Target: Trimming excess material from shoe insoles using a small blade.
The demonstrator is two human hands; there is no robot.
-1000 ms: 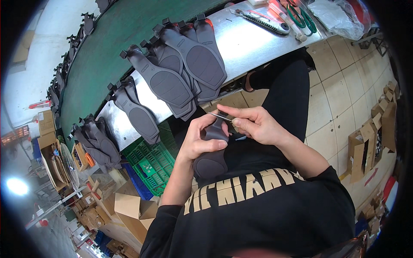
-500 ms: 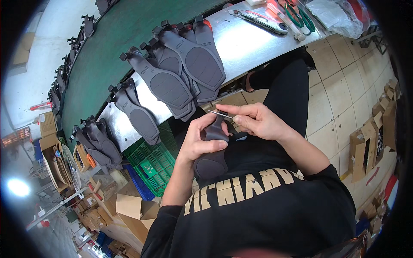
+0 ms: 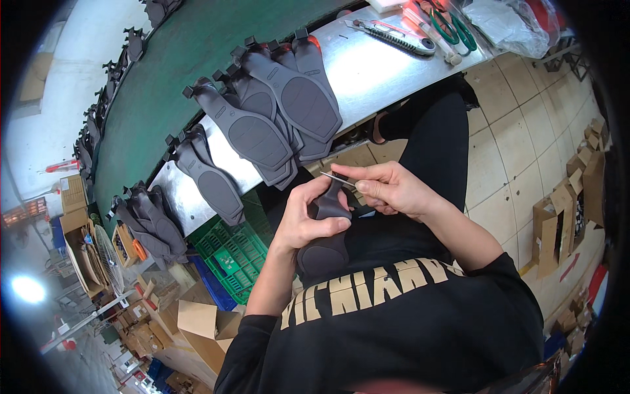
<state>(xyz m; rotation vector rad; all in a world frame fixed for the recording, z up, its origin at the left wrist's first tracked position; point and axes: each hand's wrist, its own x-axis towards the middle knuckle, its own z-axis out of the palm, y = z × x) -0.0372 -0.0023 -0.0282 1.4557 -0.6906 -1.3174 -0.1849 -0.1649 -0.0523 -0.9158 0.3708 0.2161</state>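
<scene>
Grey rubber shoe sole (image 3: 326, 230), mid-frame, looks mid-trim: left hand (image 3: 308, 220) wraps it, right hand (image 3: 394, 190) pinches a thin metal blade (image 3: 338, 178), with grey sole stacks (image 3: 275, 111) waiting upper centre.

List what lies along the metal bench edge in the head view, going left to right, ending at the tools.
Dark sole pile → single grey sole → fanned stack of grey soles → utility knife → green-handled scissors → clear plastic bag.
</scene>
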